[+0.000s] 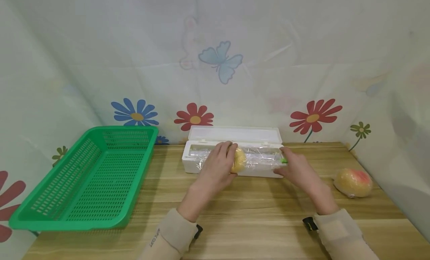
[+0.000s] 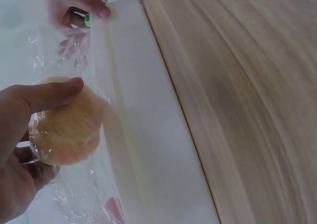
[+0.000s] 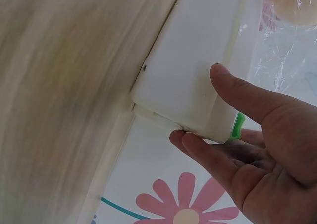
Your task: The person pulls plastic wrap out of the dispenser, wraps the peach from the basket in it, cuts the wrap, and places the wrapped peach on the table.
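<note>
In the head view, my left hand [image 1: 217,166] grips a round yellow peach [image 1: 239,160] over the front of a white cling film dispenser [image 1: 258,172]. Clear cling film [image 2: 81,192] spreads around the fruit, wrinkled and shiny. The left wrist view shows the thumb on one side of the peach [image 2: 69,127] and fingers curled behind it. My right hand [image 1: 295,166] holds the dispenser's right end, thumb on its front face and fingers round the end. Close to that hand is a green slide cutter [image 3: 237,126]. The dispenser's lid [image 1: 235,133] stands raised at the back.
A second peach [image 1: 352,183], blushed red and wrapped in film, lies at the right of the wooden table [image 1: 255,215]. To the left stands a green plastic basket [image 1: 132,200] with perforated walls. A flower-printed cloth [image 1: 262,92] hangs right behind the dispenser.
</note>
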`<state>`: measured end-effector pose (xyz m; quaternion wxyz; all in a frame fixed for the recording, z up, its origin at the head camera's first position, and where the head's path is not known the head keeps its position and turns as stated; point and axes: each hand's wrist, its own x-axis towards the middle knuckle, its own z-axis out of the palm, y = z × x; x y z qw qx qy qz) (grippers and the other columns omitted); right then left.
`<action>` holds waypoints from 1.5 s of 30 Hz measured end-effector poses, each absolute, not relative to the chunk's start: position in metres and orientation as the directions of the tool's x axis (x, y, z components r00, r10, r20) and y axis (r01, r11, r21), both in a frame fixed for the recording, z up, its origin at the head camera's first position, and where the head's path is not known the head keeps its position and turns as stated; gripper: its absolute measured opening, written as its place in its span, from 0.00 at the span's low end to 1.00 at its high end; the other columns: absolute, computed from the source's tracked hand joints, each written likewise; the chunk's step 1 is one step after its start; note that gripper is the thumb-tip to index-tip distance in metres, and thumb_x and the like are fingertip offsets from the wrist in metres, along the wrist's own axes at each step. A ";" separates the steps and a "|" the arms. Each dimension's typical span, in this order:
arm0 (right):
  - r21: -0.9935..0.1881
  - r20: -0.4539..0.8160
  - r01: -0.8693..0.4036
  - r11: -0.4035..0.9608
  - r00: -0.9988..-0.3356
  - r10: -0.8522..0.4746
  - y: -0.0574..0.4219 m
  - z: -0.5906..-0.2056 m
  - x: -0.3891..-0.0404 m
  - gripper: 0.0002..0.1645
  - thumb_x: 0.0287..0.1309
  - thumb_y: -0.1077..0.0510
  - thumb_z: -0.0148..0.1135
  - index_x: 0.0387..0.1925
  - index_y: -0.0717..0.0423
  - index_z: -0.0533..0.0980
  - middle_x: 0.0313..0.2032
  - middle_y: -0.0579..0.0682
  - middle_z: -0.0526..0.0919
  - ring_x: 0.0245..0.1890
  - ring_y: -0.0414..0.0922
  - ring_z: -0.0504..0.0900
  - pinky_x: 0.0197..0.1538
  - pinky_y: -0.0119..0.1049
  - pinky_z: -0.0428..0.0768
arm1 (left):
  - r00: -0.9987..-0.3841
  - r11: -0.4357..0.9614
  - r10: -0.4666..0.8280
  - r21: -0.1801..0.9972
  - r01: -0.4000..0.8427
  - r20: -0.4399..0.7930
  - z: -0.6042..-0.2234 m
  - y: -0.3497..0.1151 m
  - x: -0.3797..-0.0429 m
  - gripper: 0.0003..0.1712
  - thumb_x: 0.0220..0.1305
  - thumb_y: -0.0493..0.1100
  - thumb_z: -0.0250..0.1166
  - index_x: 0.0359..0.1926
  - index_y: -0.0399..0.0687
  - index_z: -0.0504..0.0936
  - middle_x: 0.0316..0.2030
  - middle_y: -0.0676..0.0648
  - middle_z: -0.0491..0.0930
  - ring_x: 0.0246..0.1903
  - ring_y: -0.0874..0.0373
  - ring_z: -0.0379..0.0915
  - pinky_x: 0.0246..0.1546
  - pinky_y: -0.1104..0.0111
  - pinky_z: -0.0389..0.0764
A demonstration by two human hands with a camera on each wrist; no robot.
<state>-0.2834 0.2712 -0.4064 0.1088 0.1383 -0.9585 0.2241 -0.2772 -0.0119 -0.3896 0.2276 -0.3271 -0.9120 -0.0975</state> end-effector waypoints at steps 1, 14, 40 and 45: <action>-0.397 0.271 -0.319 0.861 -0.937 -0.223 0.271 -0.407 -0.284 0.39 0.52 0.61 0.80 0.60 0.73 0.72 0.50 0.74 0.81 0.46 0.67 0.83 0.51 0.62 0.80 | -0.680 0.768 0.556 0.018 0.641 0.478 -0.389 -0.012 -0.277 0.50 0.48 0.47 0.85 0.67 0.35 0.69 0.61 0.38 0.72 0.63 0.45 0.68 0.68 0.59 0.68; -0.326 0.340 -0.370 0.870 -0.904 -0.258 0.264 -0.409 -0.288 0.34 0.50 0.53 0.83 0.50 0.72 0.80 0.44 0.68 0.85 0.36 0.55 0.85 0.43 0.55 0.84 | -0.676 0.771 0.568 -0.016 0.637 0.469 -0.384 -0.010 -0.273 0.51 0.46 0.51 0.85 0.66 0.34 0.70 0.58 0.38 0.74 0.60 0.45 0.70 0.64 0.56 0.72; -0.310 0.379 -0.371 0.875 -0.892 -0.244 0.260 -0.404 -0.286 0.25 0.50 0.56 0.81 0.42 0.69 0.81 0.32 0.62 0.84 0.27 0.56 0.80 0.34 0.55 0.81 | -0.603 0.701 0.612 0.002 0.713 0.511 -0.370 -0.019 -0.264 0.46 0.43 0.54 0.84 0.59 0.37 0.76 0.52 0.41 0.79 0.53 0.48 0.74 0.60 0.61 0.75; -0.282 0.377 -0.387 0.878 -0.886 -0.269 0.261 -0.405 -0.286 0.25 0.51 0.59 0.81 0.44 0.70 0.78 0.32 0.62 0.83 0.29 0.58 0.81 0.35 0.56 0.81 | -0.590 0.692 0.624 -0.011 0.722 0.512 -0.370 -0.020 -0.259 0.46 0.41 0.55 0.84 0.59 0.38 0.76 0.52 0.42 0.80 0.52 0.48 0.75 0.59 0.61 0.76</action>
